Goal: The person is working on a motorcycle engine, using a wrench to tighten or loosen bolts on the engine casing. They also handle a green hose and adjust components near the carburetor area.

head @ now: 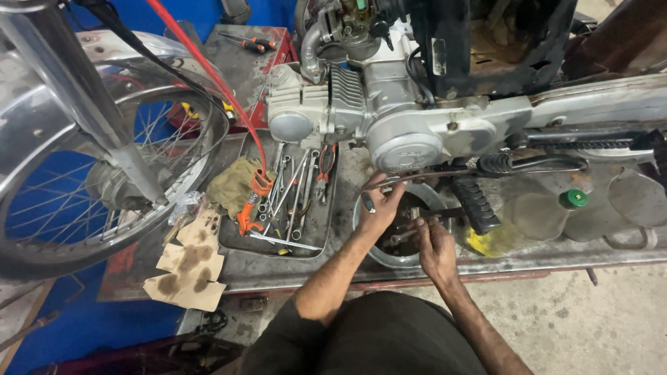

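Both hands in the round metal basin [394,258] under the motorcycle engine [361,111].
Left hand [381,206] grip closed on a small tool [367,202]; right hand [436,246] grip clamped on a dark part [404,237] inside. Metal tray [233,248] on the counter [278,274] holds wrenches [295,191], pliers [324,171].

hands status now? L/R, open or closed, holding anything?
Left hand: closed on a small metal part, over the round metal pan.
Right hand: closed around a thin metal tool above the same pan.
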